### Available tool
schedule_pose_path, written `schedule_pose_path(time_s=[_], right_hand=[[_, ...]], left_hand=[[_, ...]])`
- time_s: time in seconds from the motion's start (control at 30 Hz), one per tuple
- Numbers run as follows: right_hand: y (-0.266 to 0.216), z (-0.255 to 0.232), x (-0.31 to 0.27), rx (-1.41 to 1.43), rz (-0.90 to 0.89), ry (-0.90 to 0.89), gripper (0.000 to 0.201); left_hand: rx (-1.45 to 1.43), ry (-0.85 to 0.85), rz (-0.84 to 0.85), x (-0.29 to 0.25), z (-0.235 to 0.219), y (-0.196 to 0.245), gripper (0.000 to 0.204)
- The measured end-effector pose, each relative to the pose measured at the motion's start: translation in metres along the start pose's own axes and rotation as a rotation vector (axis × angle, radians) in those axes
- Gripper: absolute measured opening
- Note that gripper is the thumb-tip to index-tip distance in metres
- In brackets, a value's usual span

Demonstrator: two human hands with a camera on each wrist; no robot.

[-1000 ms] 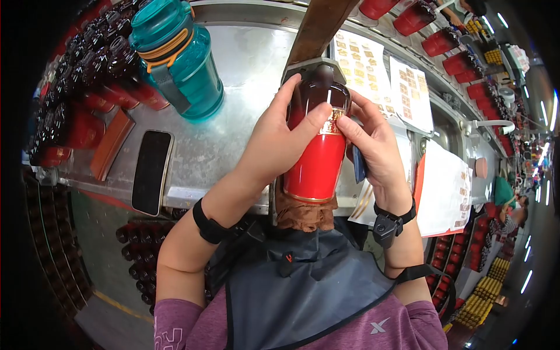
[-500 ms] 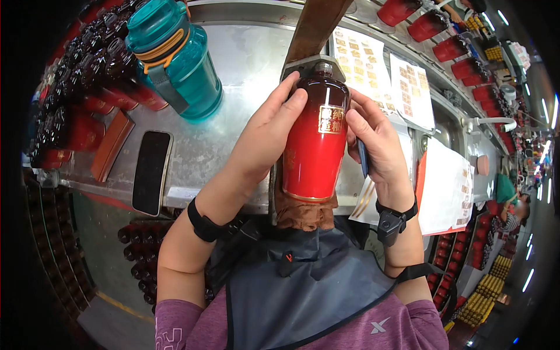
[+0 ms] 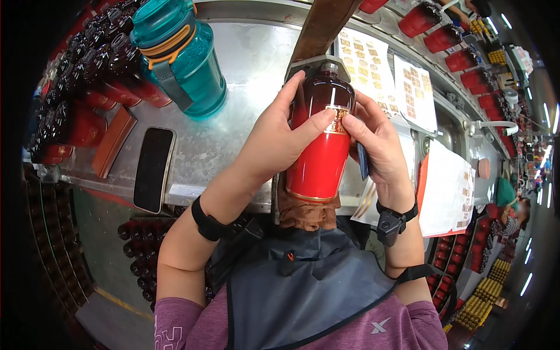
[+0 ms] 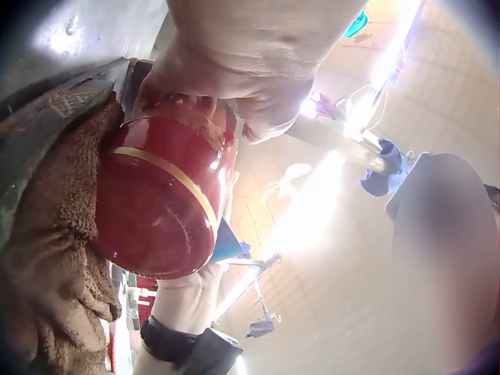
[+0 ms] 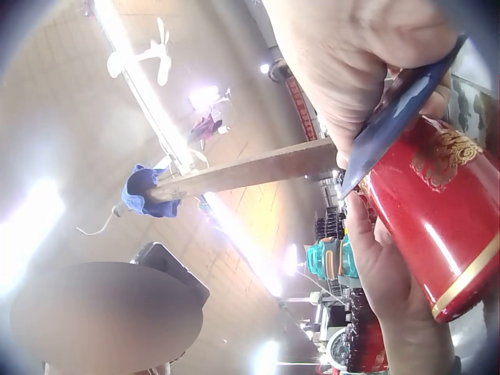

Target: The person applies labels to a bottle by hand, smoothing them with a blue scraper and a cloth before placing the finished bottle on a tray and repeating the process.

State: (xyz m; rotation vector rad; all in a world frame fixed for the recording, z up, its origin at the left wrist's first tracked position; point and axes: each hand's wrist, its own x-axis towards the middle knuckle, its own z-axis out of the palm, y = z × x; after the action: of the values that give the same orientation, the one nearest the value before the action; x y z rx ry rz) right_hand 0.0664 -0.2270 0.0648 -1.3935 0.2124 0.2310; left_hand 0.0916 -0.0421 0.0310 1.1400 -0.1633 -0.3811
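A glossy bottle [image 3: 318, 166], dark at the neck and red below, lies tilted on its rest with its base toward me. My left hand [image 3: 280, 134] holds its left side, thumb laid on the gold label [image 3: 336, 122]. On the other side my right hand [image 3: 379, 143] steadies the bottle, thumb at the label's right edge. A thin flat blue tool [image 5: 402, 117] is tucked in that hand beside the bottle. Brown cloth [image 3: 306, 213] lies under the base, which carries a gold ring in the left wrist view. The fingers behind the bottle are mostly hidden.
Left on the metal table are a teal water jug [image 3: 186, 70], a phone [image 3: 153, 169] and many dark-and-red bottles [image 3: 76, 125]. Sheets of gold labels [image 3: 364, 64] lie at the back right, with white paper [image 3: 446, 186] nearer. A brown beam [image 3: 324, 29] rises behind the bottle's neck.
Both thumbs rested on the label a second ago, then drew back and left it uncovered. Now they are on it again, the left one reaching across from the side.
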Motion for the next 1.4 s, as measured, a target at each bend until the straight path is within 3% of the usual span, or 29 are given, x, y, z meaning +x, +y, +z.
schedule_pose_path(time_s=[0.8, 1.4], right_hand=[[-0.008, 0.005, -0.002, -0.019, 0.033, 0.011, 0.066], [0.004, -0.001, 0.006, 0.023, -0.014, -0.021, 0.068]], left_hand=[[-0.065, 0.01, -0.018, 0.0, 0.003, 0.003, 0.07], [-0.038, -0.018, -0.011, -0.001, 0.001, 0.004, 0.083]])
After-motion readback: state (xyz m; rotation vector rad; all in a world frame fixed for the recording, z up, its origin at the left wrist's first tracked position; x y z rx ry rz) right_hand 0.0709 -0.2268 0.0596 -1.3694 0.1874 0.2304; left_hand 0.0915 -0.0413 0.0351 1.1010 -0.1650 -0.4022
